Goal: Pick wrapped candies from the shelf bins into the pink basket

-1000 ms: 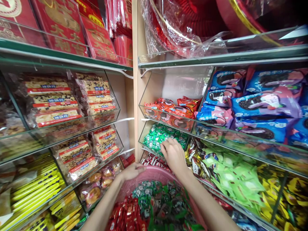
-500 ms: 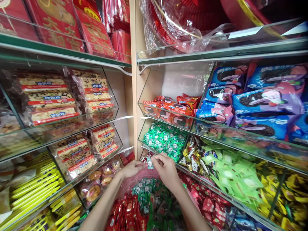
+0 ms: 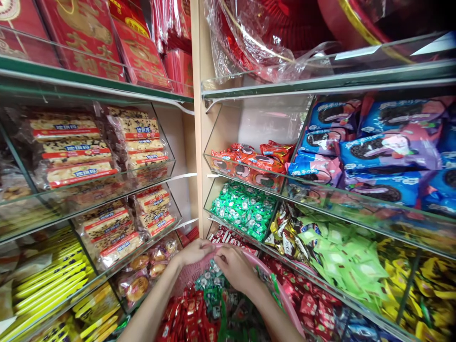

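A pink plastic basket [image 3: 267, 269] is in front of me, filled with red-wrapped candies [image 3: 187, 316] on the left and green-wrapped candies [image 3: 233, 304] towards the middle and right. My left hand [image 3: 195, 251] is closed on the basket's far rim, left of centre. Just inside that rim, low over the green candies, is my right hand [image 3: 237, 270]. Its fingers are curled and pinched, with a small wrapped candy [image 3: 214, 265] at the fingertips. My fingers partly cover this candy, and the forearms cover parts of the basket's sides.
Glass-fronted shelves rise on both sides of a wooden post [image 3: 198, 142]. A compartment of green candies [image 3: 244, 209] lies beyond my right hand, with red-and-white packets [image 3: 231, 237] below it. Light-green packets [image 3: 345, 251] fill a bin at right; bagged snack bars [image 3: 123, 228] stand at left.
My right hand has dropped from above the far rim into the basket, carrying the small candy down. My left hand has moved slightly and now closes on the rim.
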`<act>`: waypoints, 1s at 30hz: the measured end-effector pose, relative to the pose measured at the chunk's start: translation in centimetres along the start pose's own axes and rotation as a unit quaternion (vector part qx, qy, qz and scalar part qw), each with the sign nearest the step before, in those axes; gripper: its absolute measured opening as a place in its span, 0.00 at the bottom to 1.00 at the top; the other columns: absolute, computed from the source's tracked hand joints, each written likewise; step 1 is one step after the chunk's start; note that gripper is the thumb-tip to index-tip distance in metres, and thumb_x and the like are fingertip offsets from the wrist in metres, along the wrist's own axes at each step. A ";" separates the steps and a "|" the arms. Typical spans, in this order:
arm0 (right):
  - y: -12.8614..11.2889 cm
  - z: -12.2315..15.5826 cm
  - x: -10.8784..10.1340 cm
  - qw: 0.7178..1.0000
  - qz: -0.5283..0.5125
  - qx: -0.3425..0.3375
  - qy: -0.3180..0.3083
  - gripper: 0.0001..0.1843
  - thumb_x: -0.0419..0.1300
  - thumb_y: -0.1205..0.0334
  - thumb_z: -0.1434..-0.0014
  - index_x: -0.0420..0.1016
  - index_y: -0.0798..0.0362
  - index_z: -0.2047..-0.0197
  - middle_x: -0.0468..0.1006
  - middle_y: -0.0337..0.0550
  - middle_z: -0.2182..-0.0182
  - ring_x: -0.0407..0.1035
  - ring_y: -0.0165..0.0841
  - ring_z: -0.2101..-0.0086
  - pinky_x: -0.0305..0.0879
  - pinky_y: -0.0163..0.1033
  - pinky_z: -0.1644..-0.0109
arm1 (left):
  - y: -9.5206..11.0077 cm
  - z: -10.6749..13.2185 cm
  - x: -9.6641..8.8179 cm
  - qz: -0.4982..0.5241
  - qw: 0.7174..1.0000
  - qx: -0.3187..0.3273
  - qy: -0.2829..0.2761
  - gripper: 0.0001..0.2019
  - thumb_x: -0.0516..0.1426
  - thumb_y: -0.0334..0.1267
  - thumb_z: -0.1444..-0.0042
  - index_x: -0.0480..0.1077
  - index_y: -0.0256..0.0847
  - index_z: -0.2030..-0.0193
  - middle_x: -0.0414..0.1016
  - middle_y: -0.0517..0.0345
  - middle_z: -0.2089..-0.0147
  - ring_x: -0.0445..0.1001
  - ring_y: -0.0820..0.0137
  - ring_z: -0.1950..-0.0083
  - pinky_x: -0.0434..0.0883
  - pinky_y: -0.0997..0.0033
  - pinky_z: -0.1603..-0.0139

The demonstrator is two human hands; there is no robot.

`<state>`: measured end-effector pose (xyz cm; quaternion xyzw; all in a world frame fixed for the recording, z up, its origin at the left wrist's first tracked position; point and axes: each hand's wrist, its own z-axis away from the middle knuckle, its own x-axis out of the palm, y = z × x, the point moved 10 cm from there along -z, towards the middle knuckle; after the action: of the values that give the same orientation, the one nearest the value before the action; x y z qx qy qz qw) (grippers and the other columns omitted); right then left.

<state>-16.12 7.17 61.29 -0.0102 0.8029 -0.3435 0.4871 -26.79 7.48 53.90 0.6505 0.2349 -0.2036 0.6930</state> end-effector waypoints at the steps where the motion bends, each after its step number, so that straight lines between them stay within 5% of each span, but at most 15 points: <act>1: 0.3 0.0 0.4 1.000 0.005 0.006 -0.007 0.13 0.49 0.65 0.42 0.68 0.54 0.76 0.70 0.39 0.74 0.65 0.28 0.70 0.53 0.31 0.66 | 0.0 0.0 0.0 -0.002 1.000 -0.001 -0.001 0.21 0.47 0.51 0.46 0.66 0.33 0.73 0.60 0.61 0.75 0.59 0.74 0.71 0.58 0.77 0.69; 7: 0.9 -0.1 0.9 1.000 -0.011 0.016 -0.019 0.12 0.49 0.65 0.42 0.72 0.53 0.72 0.72 0.40 0.69 0.67 0.29 0.66 0.56 0.31 0.62 | 0.0 0.1 0.1 0.002 1.000 -0.001 -0.007 0.21 0.47 0.51 0.45 0.66 0.33 0.72 0.62 0.60 0.75 0.60 0.74 0.71 0.59 0.77 0.68; 15: -1.3 -0.1 -2.8 1.000 -0.007 -0.008 0.029 0.11 0.50 0.62 0.41 0.73 0.49 0.65 0.71 0.40 0.67 0.66 0.29 0.67 0.58 0.32 0.63 | 0.0 0.1 0.0 0.006 1.000 -0.012 -0.006 0.21 0.48 0.51 0.46 0.71 0.34 0.64 0.71 0.55 0.64 0.66 0.69 0.62 0.61 0.75 0.61; 23: -1.7 -1.6 -8.9 0.981 0.165 -0.038 0.098 0.11 0.49 0.64 0.40 0.72 0.50 0.65 0.71 0.42 0.67 0.63 0.33 0.62 0.57 0.35 0.57 | -0.4 0.2 0.0 0.013 0.999 -0.034 -0.006 0.22 0.47 0.55 0.47 0.65 0.35 0.72 0.61 0.61 0.75 0.58 0.74 0.71 0.57 0.76 0.69; 30: -0.2 -4.0 -9.1 0.948 0.317 0.008 0.037 0.11 0.50 0.67 0.42 0.73 0.52 0.67 0.72 0.47 0.65 0.62 0.37 0.61 0.56 0.38 0.59 | -0.6 0.2 0.2 0.022 0.999 -0.046 -0.011 0.23 0.47 0.57 0.49 0.65 0.34 0.72 0.58 0.61 0.76 0.56 0.75 0.72 0.56 0.76 0.70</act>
<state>-14.55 12.39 69.59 0.2618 0.7793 -0.1782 0.5408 -26.97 7.24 53.33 0.6204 0.2222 -0.1846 0.7292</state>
